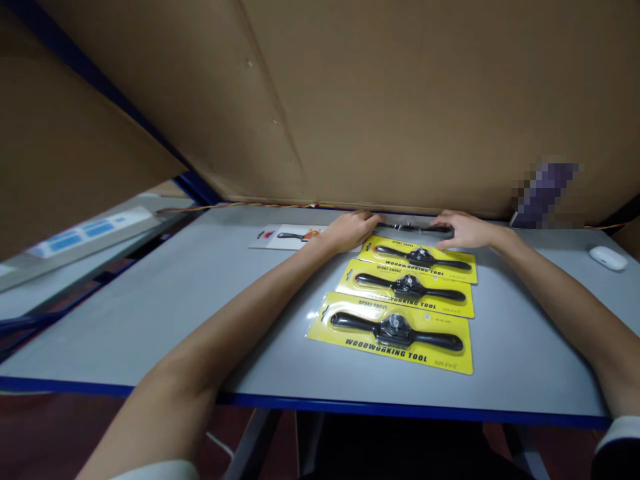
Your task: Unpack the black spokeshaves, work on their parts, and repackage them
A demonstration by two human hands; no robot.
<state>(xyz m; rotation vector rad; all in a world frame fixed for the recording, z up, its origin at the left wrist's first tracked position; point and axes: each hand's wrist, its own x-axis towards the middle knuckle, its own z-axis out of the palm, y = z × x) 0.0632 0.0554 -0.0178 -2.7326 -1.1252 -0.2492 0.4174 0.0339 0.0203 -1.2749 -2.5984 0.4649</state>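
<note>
At the far side of the table, a packaged spokeshave (413, 228) lies between my hands, its black handle seen almost edge-on. My left hand (351, 230) is closed at the left end of that package. My right hand (461, 230) holds the other end, thumb toward me and fingers behind. Nearer to me, a column of three yellow blister packs shows black spokeshaves: a back pack (370, 250), a middle pack (345, 285) and a front pack (320, 327). Their edges lie close together or slightly overlapping.
A white card pack (273, 239) with a black-handled tool lies left of my left hand, partly covered by it. A white rounded case (607, 258) sits at the right. A blurred-out upright device (545, 197) stands behind. At the left is a power strip (95, 230); cardboard (375, 100) walls the back.
</note>
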